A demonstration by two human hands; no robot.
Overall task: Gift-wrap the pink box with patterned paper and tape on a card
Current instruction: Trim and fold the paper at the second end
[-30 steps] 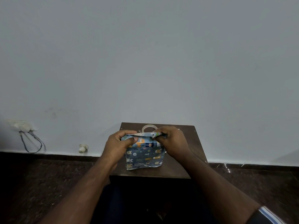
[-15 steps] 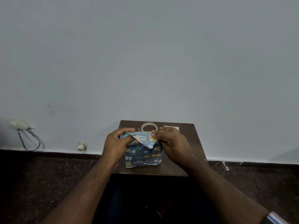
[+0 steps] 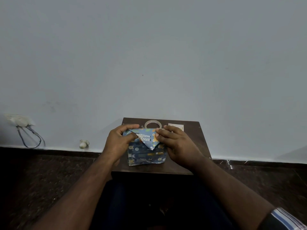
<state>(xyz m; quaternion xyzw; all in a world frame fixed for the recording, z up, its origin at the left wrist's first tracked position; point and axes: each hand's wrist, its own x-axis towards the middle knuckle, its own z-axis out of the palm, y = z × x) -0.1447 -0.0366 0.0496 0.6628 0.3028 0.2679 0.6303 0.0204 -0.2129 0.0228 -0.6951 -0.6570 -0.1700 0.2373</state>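
Note:
The box [image 3: 146, 155] stands on a small dark wooden table [image 3: 197, 146], fully covered in blue paper printed with little animals; no pink shows. At its top end a triangular paper flap [image 3: 148, 138] is folded down toward me, pointing to the near face. My left hand [image 3: 118, 143] grips the box's upper left corner, thumb on the flap's left part. My right hand [image 3: 176, 143] presses the flap's right edge with its fingers, thumb hidden. A roll of clear tape [image 3: 152, 124] lies flat just behind the box. A small white card [image 3: 175, 126] lies behind my right hand.
The table stands against a pale wall. Dark speckled floor [image 3: 41, 180] lies on both sides. A wall socket with a looped cable [image 3: 21, 123] is at far left, and a small white object [image 3: 83, 143] sits at the skirting. My legs are under the table's near edge.
The top paper, pinched into a ridge between both hands a second ago, has been folded down into a triangular flap. Both hands stayed at the box's top.

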